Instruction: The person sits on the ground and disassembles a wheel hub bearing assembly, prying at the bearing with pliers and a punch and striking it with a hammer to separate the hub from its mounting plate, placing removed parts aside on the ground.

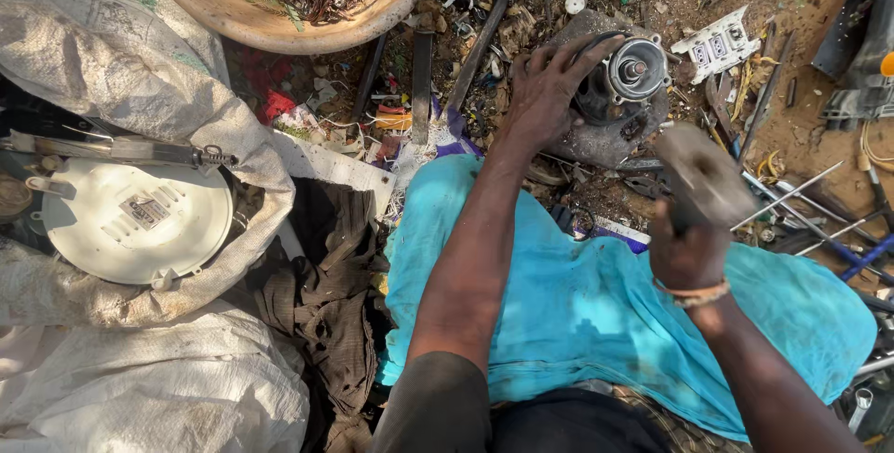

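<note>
Right hand [687,253] grips blurred, probably hammer [703,178]; left hand [545,90] spread on motor [619,81].

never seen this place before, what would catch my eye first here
At upper centre the left hand presses on a round metal motor part lying on a flat stone, while the right hand holds a blurred hammer beside it. A bright turquoise cloth covers the lap below. At left, a white round disc lies on pale sacks.

The arms are bare. The right hand [687,253] has a thin band at the wrist. Blue cloth covers the legs.
</note>
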